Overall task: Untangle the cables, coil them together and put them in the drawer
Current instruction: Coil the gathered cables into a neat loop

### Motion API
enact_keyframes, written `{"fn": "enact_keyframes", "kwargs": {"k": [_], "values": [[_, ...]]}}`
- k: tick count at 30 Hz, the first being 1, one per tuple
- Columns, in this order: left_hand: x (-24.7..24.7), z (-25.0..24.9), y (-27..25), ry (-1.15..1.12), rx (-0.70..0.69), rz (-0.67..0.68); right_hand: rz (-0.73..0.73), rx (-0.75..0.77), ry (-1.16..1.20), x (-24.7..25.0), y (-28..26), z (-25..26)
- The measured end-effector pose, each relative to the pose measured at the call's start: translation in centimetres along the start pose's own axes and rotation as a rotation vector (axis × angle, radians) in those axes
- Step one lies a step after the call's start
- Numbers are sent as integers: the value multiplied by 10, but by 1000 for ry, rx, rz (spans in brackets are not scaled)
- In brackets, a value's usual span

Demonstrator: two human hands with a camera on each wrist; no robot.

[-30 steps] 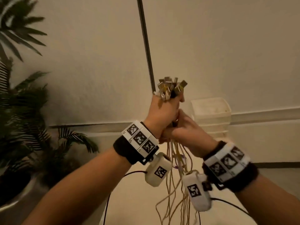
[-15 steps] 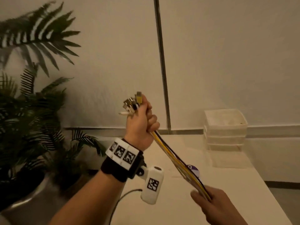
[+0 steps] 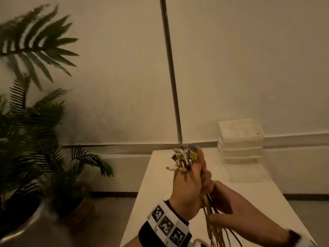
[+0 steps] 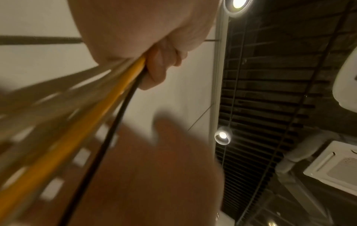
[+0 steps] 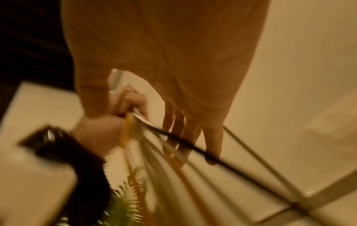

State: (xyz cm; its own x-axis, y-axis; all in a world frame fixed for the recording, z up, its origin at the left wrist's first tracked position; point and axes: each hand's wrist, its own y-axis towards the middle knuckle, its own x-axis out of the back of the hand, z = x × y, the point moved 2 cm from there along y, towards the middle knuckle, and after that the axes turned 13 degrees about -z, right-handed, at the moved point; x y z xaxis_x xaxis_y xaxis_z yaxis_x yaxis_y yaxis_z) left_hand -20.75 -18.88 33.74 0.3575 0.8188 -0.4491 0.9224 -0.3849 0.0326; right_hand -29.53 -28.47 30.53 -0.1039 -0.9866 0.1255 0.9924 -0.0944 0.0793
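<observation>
A bundle of cables (image 3: 216,230), mostly yellow and pale with a black one, hangs from my left hand (image 3: 190,189), which grips it in a fist above the white table (image 3: 160,184). The metal connector ends (image 3: 185,157) stick out above that fist. My right hand (image 3: 224,200) sits just under the left, against the strands. In the right wrist view its fingers (image 5: 212,137) lie fairly straight among the fanned cables (image 5: 173,175), with the black cable crossing the fingertips. The left wrist view shows the yellow cable (image 4: 96,116) leaving my curled fingers (image 4: 158,65).
A white stack of plastic drawers (image 3: 240,139) stands at the table's back right by the wall. Potted palm plants (image 3: 26,139) fill the left side, beside the table's left edge. A thin dark strip (image 3: 170,77) runs up the wall behind.
Half a second ago my right hand was far down the bundle, holding it taut. Now it is back up just below the left fist, and the cables hang slack.
</observation>
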Motion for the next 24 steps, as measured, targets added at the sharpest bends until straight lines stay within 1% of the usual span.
{"fn": "enact_keyframes", "kwargs": {"k": [1,3,4,6,7,9,10,11,12,13,14,15,16,17,18,19,20,22,23,24], "values": [[-1,6,-2,59,-36,12,-95,-31,49,-14,10,20],[4,11,-3,171,-140,40,-36,-105,-25,-21,15,21],[11,9,-4,243,-202,65,-50,-83,-125,-19,14,19],[29,-2,-4,375,-343,109,-97,-94,-317,-9,10,17],[40,-6,-3,402,-336,142,-117,-64,-373,-9,10,21],[66,-21,5,383,-184,180,-162,-79,-369,2,13,24],[79,-34,6,380,-135,181,-167,-89,-380,8,16,26],[89,-52,5,455,-189,167,-170,-99,-451,14,20,27],[92,-75,0,591,-330,163,-155,-99,-552,19,25,28],[88,-96,-5,762,-506,188,-141,-79,-661,23,29,29],[77,-113,-13,967,-725,225,-129,-36,-782,25,34,31],[59,-123,-20,1167,-952,290,-102,22,-883,24,38,34],[37,-123,-24,1341,-1112,379,-69,81,-951,21,42,36],[18,-114,-23,1497,-1178,484,-45,137,-984,17,44,39],[2,-98,-19,1646,-1146,586,-12,151,-1000,11,45,42],[-9,-82,-13,1771,-1042,663,11,171,-1011,7,47,40],[-14,-67,-3,1827,-882,717,23,188,-1040,3,48,39],[-7,-46,16,1806,-476,754,0,162,-1114,8,52,35],[-2,-39,21,1772,-369,759,-14,123,-1122,12,52,36],[3,-33,26,1729,-347,750,-23,104,-1112,15,51,36]]}}
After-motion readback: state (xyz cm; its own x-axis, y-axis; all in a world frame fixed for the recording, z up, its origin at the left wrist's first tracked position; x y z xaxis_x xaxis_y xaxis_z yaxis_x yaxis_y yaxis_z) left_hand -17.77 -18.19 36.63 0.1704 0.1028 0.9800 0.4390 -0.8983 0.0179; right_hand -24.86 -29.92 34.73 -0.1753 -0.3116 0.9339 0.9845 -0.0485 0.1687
